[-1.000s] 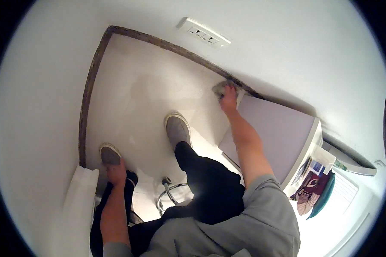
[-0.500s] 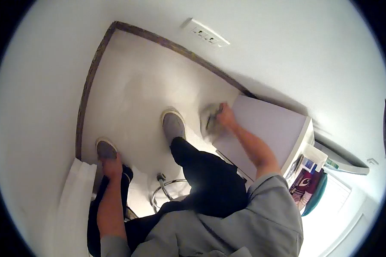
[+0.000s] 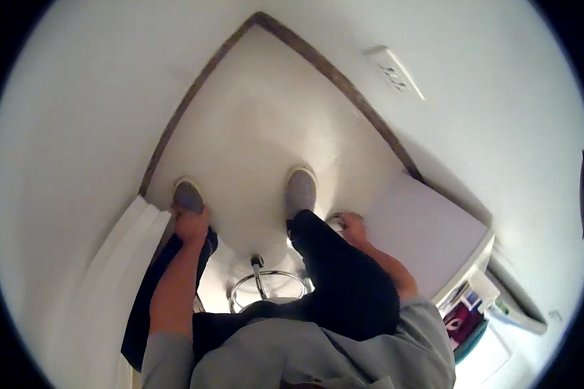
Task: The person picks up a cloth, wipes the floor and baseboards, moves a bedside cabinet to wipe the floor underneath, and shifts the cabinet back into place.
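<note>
My left hand [image 3: 191, 223] is low at my left leg, just behind the grey left shoe [image 3: 189, 197] as seen from above. Its thumb and fingers look spread to either side, though the fingertips are partly hidden. Beside my right leg, my right hand [image 3: 353, 227] is closed on a small greyish thing [image 3: 335, 221] with a dark part. Too little of that thing shows to name it. The right shoe [image 3: 301, 191] rests on the pale floor.
A white cabinet [image 3: 428, 227] stands on the right, with a bin of papers and a maroon item [image 3: 462, 324] beyond it. A power socket [image 3: 396, 72] is on the wall. The chrome ring of a stool [image 3: 266, 275] lies beneath me. White folded material [image 3: 120, 249] hangs left.
My view has turned, shifting the room corner right. My right hand has drawn back toward my right leg with the greyish thing, now mostly out of sight. My left hand stays by the left shoe.
</note>
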